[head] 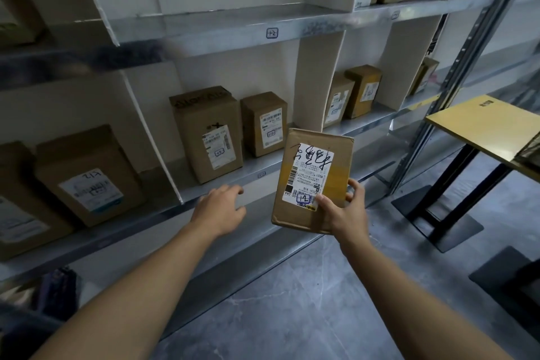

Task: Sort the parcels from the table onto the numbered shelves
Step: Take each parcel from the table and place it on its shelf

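Fingers [355, 187] of the right hand [347, 215] curl round the lower right corner of a flat cardboard parcel [317, 161], with the thumb pressed on its white label beside a boxed handwritten mark. The parcel is held upright and slightly tilted in the air in front of the shelving, not resting on it.

To its left the left hand [222, 207] holds nothing; it is palm down with fingers relaxed and apart, near the front edge of the lower shelf [204, 188]. Whether it touches the metal cannot be told.

Behind the hands, two labelled brown boxes [209, 134] stand side by side in the middle compartment. White dividers [152, 137] separate them from larger boxes on the left and two smaller ones on the right.

The upper shelf [228, 23] carries a small boxed tag [272, 33] on its front edge. At the far right stands a yellow-topped table [479, 123] on black legs.
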Demonstrator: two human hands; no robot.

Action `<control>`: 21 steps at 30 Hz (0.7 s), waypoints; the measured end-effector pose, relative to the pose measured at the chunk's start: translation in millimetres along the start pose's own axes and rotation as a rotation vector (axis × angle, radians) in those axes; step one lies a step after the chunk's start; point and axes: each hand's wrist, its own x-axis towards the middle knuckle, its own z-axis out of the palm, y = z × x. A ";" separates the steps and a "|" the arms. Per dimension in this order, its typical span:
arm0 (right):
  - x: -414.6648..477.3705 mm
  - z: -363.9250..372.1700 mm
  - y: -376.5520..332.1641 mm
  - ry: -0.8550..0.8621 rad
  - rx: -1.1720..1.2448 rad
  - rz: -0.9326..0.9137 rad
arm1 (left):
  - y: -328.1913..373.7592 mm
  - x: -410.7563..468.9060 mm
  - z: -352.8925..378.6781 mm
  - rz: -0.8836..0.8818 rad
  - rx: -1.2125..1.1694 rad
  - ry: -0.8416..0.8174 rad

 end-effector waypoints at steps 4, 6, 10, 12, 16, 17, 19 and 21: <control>3.3 5.1 -0.5 -0.013 0.012 -0.008 | -2.1 1.4 1.5 -0.019 -0.005 -0.008; 6.4 6.5 -2.0 -0.022 0.017 -0.008 | -1.1 4.0 2.4 -0.026 -0.006 -0.006; 17.7 3.3 -7.4 -0.032 0.022 -0.026 | 6.3 11.8 3.3 -0.028 0.000 -0.007; 25.0 -3.5 -8.5 -0.032 0.031 -0.034 | 15.5 17.2 4.9 -0.024 0.003 -0.006; 44.9 -26.3 -10.4 -0.034 0.029 -0.067 | 45.0 32.7 11.2 -0.021 -0.021 0.004; 51.5 -33.5 -12.7 -0.046 0.025 -0.090 | 53.6 36.9 12.4 -0.027 -0.031 0.011; 65.7 -47.0 -21.4 -0.090 0.027 -0.145 | 70.9 44.7 12.7 -0.048 -0.060 0.036; 77.4 -57.2 -35.0 -0.144 0.037 -0.199 | 87.5 47.9 8.2 -0.077 -0.100 0.070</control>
